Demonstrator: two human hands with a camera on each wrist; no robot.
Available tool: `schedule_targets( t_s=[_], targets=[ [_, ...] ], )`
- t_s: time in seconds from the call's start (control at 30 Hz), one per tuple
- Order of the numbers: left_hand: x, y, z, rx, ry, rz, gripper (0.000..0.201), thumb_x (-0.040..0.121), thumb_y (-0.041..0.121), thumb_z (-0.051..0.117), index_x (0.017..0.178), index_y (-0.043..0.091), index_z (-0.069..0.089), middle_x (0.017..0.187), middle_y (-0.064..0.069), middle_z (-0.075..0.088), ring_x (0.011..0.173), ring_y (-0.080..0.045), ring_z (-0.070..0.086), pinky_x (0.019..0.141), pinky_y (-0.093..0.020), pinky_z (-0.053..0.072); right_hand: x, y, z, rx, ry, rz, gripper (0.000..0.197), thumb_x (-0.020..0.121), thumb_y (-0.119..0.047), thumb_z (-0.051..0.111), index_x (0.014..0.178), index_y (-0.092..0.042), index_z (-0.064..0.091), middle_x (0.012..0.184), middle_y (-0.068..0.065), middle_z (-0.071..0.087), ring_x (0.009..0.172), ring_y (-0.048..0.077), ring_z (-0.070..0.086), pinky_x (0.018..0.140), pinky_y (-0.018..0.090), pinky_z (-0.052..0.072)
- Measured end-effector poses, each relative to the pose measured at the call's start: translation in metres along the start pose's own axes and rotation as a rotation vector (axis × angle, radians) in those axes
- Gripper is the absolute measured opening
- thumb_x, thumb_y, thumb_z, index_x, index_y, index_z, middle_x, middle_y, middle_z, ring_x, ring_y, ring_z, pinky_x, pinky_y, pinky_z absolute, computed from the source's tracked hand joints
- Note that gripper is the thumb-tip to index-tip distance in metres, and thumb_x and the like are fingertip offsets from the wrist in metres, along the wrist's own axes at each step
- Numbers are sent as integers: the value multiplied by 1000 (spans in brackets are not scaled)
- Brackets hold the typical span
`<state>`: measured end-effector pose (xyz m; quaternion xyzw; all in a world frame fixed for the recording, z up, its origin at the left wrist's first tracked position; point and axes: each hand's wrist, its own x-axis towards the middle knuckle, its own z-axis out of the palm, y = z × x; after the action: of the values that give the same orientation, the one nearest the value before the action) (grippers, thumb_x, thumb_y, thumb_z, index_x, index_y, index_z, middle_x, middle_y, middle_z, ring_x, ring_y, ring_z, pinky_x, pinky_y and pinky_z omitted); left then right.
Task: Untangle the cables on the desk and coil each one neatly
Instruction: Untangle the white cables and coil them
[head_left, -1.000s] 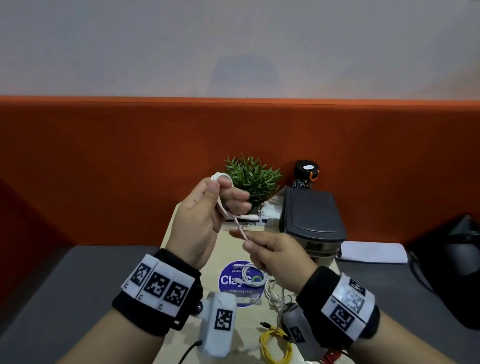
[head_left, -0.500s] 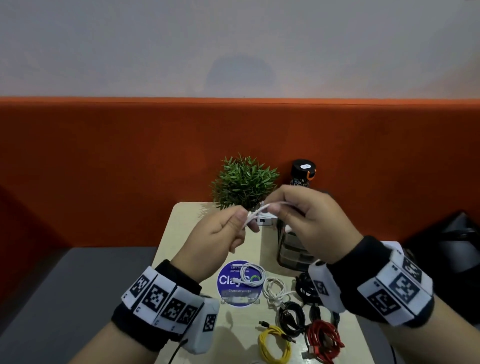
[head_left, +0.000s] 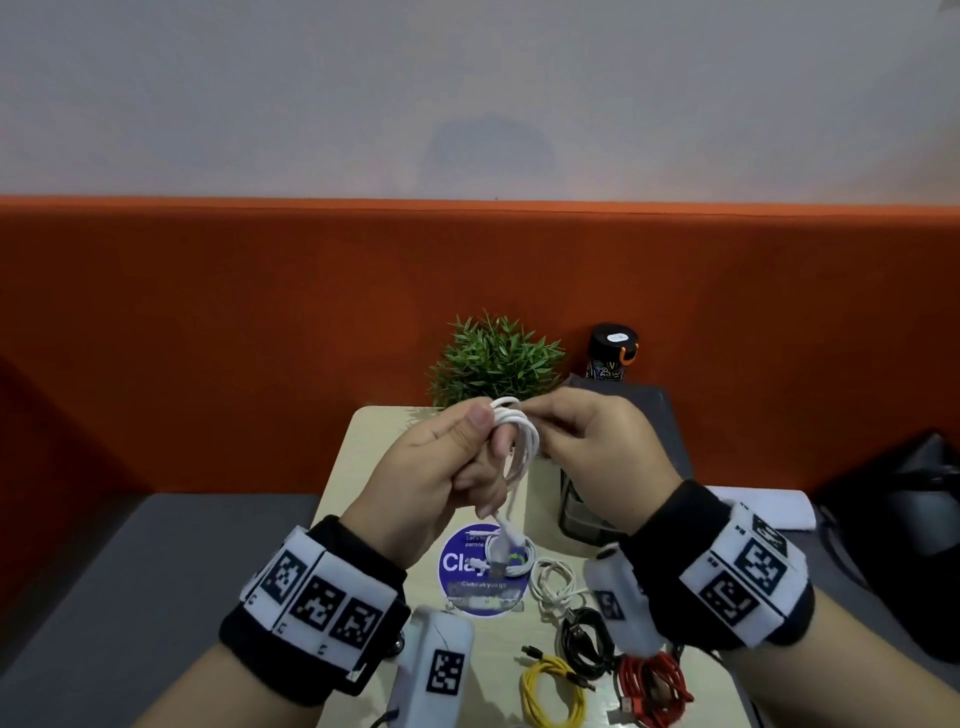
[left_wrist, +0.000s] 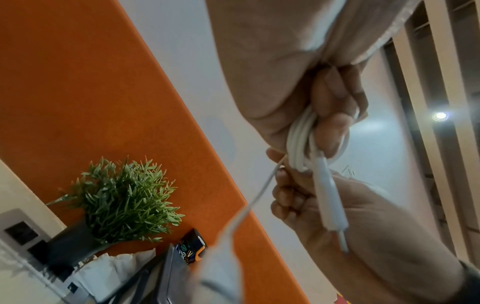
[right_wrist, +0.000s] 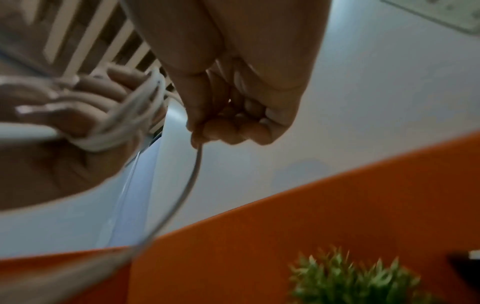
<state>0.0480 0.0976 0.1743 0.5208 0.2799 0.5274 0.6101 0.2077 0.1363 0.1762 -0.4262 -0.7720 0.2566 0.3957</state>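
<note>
While the left hand (head_left: 441, 467) grips the white cable (head_left: 522, 441) coil, the right hand (head_left: 597, 447) pinches its loose strand. Coiled cables (head_left: 571, 639) lie nearer on the desk (head_left: 353, 457).

Bare left hand (head_left: 436, 478) and right hand (head_left: 602, 452). Black wristbands (head_left: 311, 613) on both, wrapped with white strips of black square fiducial tags. White wrist camera housings (head_left: 439, 670) underneath, one tag each; thin black lead off left unit.

Both hands (head_left: 519, 462) are up in the air above the worktop (head_left: 363, 467). Its left strip is bare. The near right part is crowded with coiled cables (head_left: 587, 639); a plant (head_left: 493, 358) and a dark box (head_left: 665, 431) block the back.
</note>
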Motion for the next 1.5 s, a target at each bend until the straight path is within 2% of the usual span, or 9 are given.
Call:
schedule_targets(
  t_s=[0.17,0.23,0.37,0.57,0.83,1.07,1.23,1.4,1.5],
  targets=[
    [4,0,-1,-4,113,24,37,93,36,44,69,8,48,55,-6,37,47,-18,34,49,-25,35,-8,-7,-2,563,-226,147,47,68,8,46,105,-6,71,89,15,72,88,26,66,83,30,53],
    [5,-3,-5,81,165,13,38,90,39,43,71,7,45,61,-9,44,53,-20,41,56,-28,37,-10,-9,-1,639,-276,169,37,73,4,52,105,-3,70,90,12,72,88,19,67,81,24,51],
    [6,-8,-5,499,197,36,47,90,50,40,71,9,52,89,-20,47,80,-16,49,77,-27,42,-10,-6,10,543,-86,194,15,85,-1,64,85,-10,76,84,6,74,82,12,66,79,21,49],
    [6,-7,-11,762,220,88,40,89,43,34,71,14,55,91,-1,43,81,-2,44,74,-10,37,-11,3,19,675,-28,337,14,85,-1,62,86,-7,74,87,24,67,76,21,52,70,29,40],
    [10,-18,-19,829,197,43,43,87,48,32,77,15,57,96,-6,44,88,-8,44,78,-13,38,-9,11,23,874,-28,411,17,84,2,59,99,9,64,89,21,65,80,28,57,78,36,46],
    [14,-27,-32,977,240,28,38,92,45,32,66,27,53,88,4,41,91,-14,41,79,-24,37,-9,13,20,1038,-149,504,49,70,-7,66,117,-8,54,66,7,64,59,18,59,64,32,47],
    [14,-31,-27,1160,236,31,39,89,48,29,69,24,53,87,12,38,92,-13,35,85,-37,36,-10,4,25,783,-135,502,32,77,9,68,104,-7,63,72,2,65,58,9,57,57,22,46],
    [17,-30,-26,1128,270,33,38,92,44,29,63,28,47,83,9,38,90,-15,38,83,-39,38,-12,10,22,208,36,375,16,82,-8,67,83,-24,70,62,-6,64,57,7,55,56,20,45],
    [17,-31,-25,1188,273,56,41,95,44,30,67,22,49,83,9,37,88,-15,38,81,-39,37,-16,7,22,-5,30,266,19,85,-14,63,88,-31,71,57,-13,57,54,3,52,51,12,38]
  ],
)
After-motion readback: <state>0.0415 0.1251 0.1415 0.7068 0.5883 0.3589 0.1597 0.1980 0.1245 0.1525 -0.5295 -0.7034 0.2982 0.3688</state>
